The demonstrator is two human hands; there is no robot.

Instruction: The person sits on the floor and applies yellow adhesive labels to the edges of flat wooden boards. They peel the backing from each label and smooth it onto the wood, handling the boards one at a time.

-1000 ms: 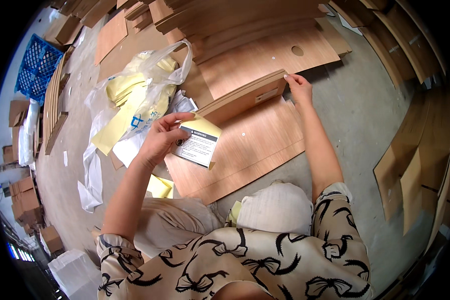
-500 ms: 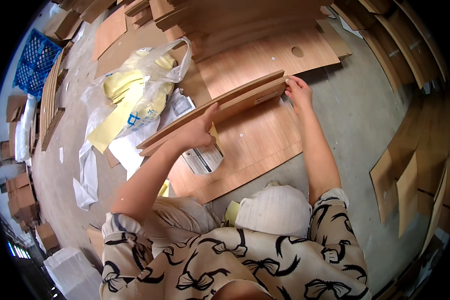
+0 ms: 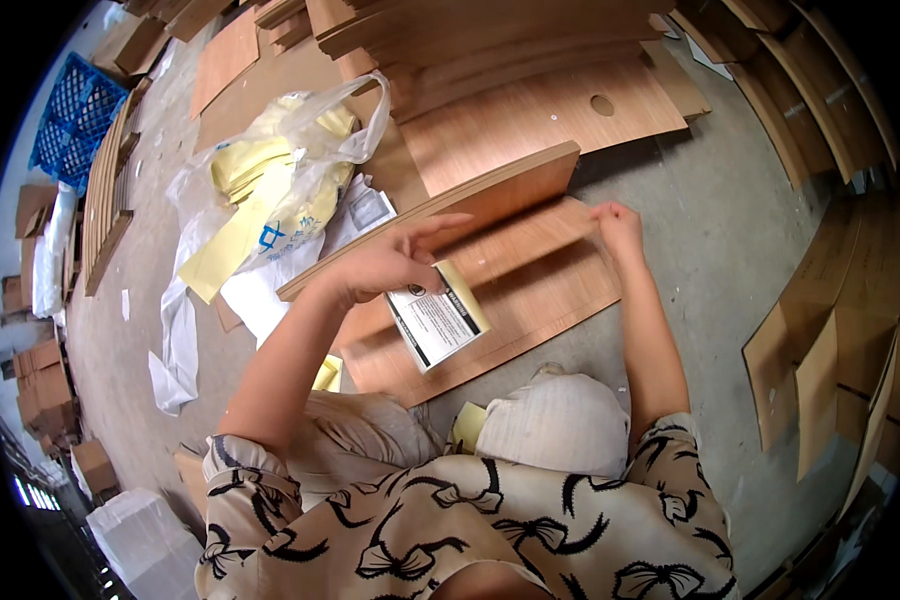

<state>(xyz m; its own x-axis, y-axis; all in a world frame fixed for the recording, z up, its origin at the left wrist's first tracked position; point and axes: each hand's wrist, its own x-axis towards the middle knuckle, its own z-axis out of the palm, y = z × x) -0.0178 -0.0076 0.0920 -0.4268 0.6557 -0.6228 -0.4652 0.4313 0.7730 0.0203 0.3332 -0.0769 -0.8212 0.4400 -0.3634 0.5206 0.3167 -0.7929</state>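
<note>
My left hand [image 3: 395, 265] pinches a white printed label [image 3: 438, 325] with a yellow edge, its thumb at the label's top and other fingers stretched across the boards. Behind these fingers, a long wood-grain board [image 3: 515, 190] stands on edge. My right hand [image 3: 618, 228] is closed on the right corner of a second wood-grain board [image 3: 530, 245], which leans down toward me. Under both lies a wider wood-grain panel [image 3: 560, 295], flat in front of my knees.
A clear plastic bag [image 3: 195, 190] with yellow sheets [image 3: 250, 170] and white papers [image 3: 360, 215] lie at the left. Beyond stand stacked panels [image 3: 540, 100], one with an oval hole. Folded cardboard [image 3: 810, 350] stands at the right, a blue crate [image 3: 78, 120] at the far left.
The nearer board has tipped from upright down toward me, and my right hand has come lower with its corner. My left hand's fingers have spread; the label now shows more fully.
</note>
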